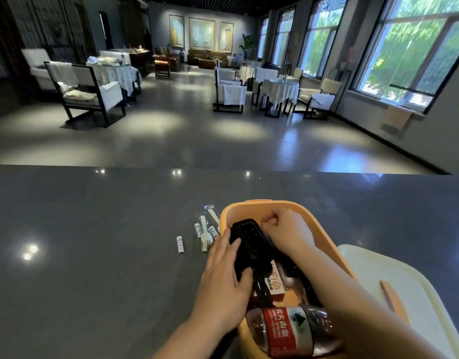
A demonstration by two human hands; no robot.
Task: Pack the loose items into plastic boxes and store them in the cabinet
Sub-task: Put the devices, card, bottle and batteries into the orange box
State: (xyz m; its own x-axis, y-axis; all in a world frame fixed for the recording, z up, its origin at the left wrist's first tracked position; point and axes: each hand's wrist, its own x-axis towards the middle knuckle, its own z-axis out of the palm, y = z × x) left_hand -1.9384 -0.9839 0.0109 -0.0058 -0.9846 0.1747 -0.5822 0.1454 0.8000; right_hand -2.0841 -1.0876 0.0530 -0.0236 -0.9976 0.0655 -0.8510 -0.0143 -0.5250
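An orange plastic box [251, 207] stands on the dark counter in front of me. Inside it lie a black device with a strap [250, 238], a white and orange carton [275, 285] and a water bottle with a red label [290, 330]. My left hand [223, 278] grips the near side of the black device over the box's left rim. My right hand [285, 233] reaches into the box with curled fingers at the device's far end. Left of the box lie several white batteries [180, 244] and wrapped plastic cutlery [206, 229].
A cream-coloured lid [404, 294] with an orange tab lies on the counter to the right of the box. The dark counter [80, 242] stretches left and ahead to its far edge. Beyond it is a dining room with tables and chairs.
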